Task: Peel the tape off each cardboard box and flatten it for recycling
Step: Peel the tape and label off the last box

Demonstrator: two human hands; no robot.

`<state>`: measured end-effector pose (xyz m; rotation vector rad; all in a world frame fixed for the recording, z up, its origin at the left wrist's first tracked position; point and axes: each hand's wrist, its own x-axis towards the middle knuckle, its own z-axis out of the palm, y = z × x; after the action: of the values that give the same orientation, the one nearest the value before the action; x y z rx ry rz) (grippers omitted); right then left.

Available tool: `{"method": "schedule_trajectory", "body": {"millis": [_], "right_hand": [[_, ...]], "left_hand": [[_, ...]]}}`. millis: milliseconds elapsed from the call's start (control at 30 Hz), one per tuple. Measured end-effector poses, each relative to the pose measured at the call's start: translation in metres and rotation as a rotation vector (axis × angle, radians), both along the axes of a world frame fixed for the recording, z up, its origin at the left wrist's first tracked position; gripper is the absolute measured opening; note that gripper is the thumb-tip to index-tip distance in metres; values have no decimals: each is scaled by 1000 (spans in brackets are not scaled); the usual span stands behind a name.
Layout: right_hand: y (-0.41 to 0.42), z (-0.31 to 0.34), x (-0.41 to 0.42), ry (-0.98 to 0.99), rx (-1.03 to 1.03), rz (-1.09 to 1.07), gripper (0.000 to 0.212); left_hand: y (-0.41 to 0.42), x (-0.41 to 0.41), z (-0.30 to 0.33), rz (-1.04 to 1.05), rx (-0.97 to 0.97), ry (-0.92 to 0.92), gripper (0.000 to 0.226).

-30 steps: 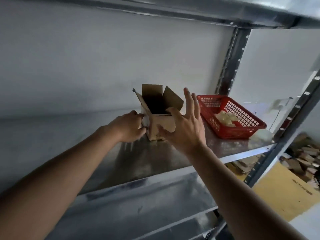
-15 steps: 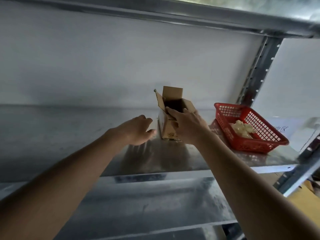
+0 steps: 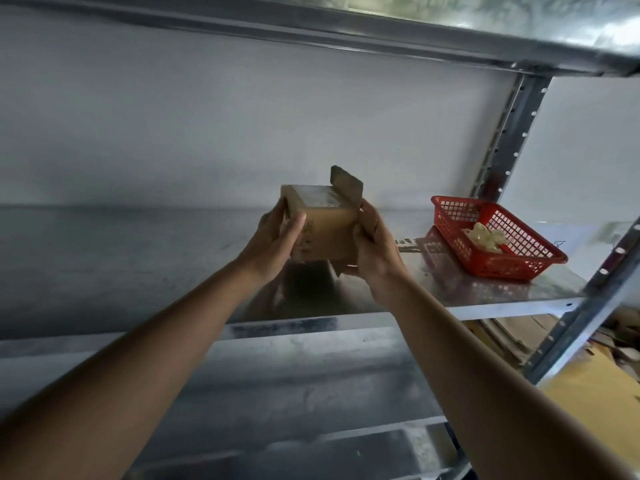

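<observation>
Cardboard box [image 3: 325, 233] | far side hidden | both hands grip

— What's the room like on your feed?
— I see a galvanised metal shelf [image 3: 485, 296] against a plain pale wall [image 3: 242, 116], with another shelf [image 3: 415, 26] overhead and perforated uprights [image 3: 504, 133] at the right.
— Lighting?
— Dim and greyish; I see brighter light to the right, where flattened cardboard [image 3: 512, 334] lies low down.
</observation>
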<state>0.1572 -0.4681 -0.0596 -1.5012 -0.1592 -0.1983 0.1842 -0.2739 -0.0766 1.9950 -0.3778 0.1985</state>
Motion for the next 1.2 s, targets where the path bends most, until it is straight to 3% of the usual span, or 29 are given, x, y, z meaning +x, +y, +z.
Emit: {"method": "schedule_trajectory", "body": {"millis": [133,200,267,300,367,500,567,700,867,1100,1200], "right_hand": [[16,-13,-11,105,303,161,45],[22,-21,-12,175,470,223,47],[20,-28,-11,244,512,238,44],[14,-32,-11,279,447,200,36],[-1,-36,-9,304,120,30,18],[-34,-43,-3,116,-542,-314,54],[-50,-41,-4,77,-692,-421,32],[-71,-31,-4,-94,-689,-336,42],[-74,-21,-5,-387,-702,-38,55],[-73,1,5,-710,-798,-99,21],[-77,4,5,-755,-821,-130,22]], "left_hand": [[6,-5,23,-30,-42,-141,60],[8,-3,27,18,56,-213,58],[9,-3,27,114,184,-291,70],[8,-3,25,140,224,-296,76],[7,-7,26,109,310,-249,85],[-5,-11,29,-9,453,-147,89],[-18,-12,29,-38,545,-105,88],[-39,-11,24,-4,633,-126,88],[-49,-16,28,-13,611,-254,81],[-47,-21,32,-34,609,-202,83],[-46,-19,32,-8,678,-178,85]]}}
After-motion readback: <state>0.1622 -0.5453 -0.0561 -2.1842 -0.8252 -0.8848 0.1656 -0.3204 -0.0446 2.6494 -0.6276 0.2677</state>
